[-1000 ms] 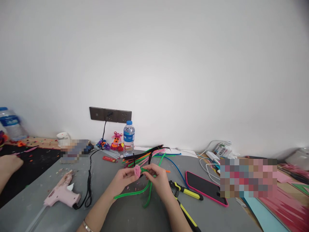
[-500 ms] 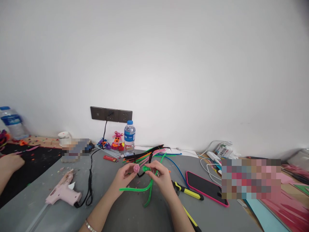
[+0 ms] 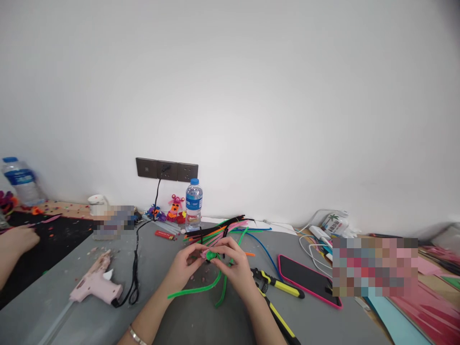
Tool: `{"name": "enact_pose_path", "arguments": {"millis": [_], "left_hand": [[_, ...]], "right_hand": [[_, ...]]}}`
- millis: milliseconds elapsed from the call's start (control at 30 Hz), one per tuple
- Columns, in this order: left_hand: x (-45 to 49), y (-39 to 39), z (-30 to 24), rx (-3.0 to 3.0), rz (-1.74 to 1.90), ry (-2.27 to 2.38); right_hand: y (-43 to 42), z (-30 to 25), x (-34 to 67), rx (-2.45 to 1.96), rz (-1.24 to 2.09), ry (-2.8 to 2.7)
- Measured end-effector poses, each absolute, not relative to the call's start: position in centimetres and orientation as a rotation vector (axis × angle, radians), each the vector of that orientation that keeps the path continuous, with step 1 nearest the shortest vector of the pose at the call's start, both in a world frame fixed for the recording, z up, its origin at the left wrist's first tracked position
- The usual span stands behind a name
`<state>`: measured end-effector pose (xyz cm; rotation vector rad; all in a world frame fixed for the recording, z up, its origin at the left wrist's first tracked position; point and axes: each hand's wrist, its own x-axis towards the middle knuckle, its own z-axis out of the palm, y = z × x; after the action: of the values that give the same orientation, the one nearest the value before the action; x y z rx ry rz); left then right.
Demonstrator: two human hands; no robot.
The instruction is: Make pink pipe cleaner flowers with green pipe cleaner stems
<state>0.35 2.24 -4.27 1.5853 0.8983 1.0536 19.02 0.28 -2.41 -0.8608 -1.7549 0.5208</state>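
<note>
My left hand (image 3: 183, 266) and my right hand (image 3: 235, 264) meet just above the grey table (image 3: 57, 316), fingers pinched together. Between them sits a small pink rolled piece (image 3: 203, 255) pressed against a green pipe cleaner (image 3: 196, 289), whose coiled end lies at my right fingertips. Its two long green tails hang down onto the table below my hands. Both hands grip this pink and green piece. A loose pile of coloured pipe cleaners (image 3: 219, 227) lies just behind my hands.
A pink glue gun (image 3: 95, 283) with a black cord lies at left. Yellow-handled pliers (image 3: 276, 283) and a pink-cased phone (image 3: 309, 285) lie at right. A water bottle (image 3: 193, 202) stands by the wall sockets. Another person's hand (image 3: 17, 239) rests at far left.
My hands have come closer together, bringing the green coil against the pink piece. The green tails have swung slightly left on the table.
</note>
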Motion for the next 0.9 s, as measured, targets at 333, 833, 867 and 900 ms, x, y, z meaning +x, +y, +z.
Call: {"name": "enact_pose_path", "arguments": {"millis": [333, 833, 867, 900], "left_hand": [[0.45, 2.06, -3.81, 1.582, 1.033, 0.902], [0.63, 2.45, -4.33, 1.488, 1.033, 0.951], [0.60, 2.42, -4.28, 1.488, 1.034, 0.950], [0.57, 2.34, -4.17, 1.487, 1.040, 0.952]], "right_hand": [[0.13, -2.24, 18.82, -0.888, 0.481, -1.779], [0.28, -2.63, 19.40, -0.932, 0.414, -1.639], [0.26, -2.63, 19.43, -0.949, 0.413, -1.609], [0.22, -2.58, 19.49, -0.970, 0.412, -1.578]]}}
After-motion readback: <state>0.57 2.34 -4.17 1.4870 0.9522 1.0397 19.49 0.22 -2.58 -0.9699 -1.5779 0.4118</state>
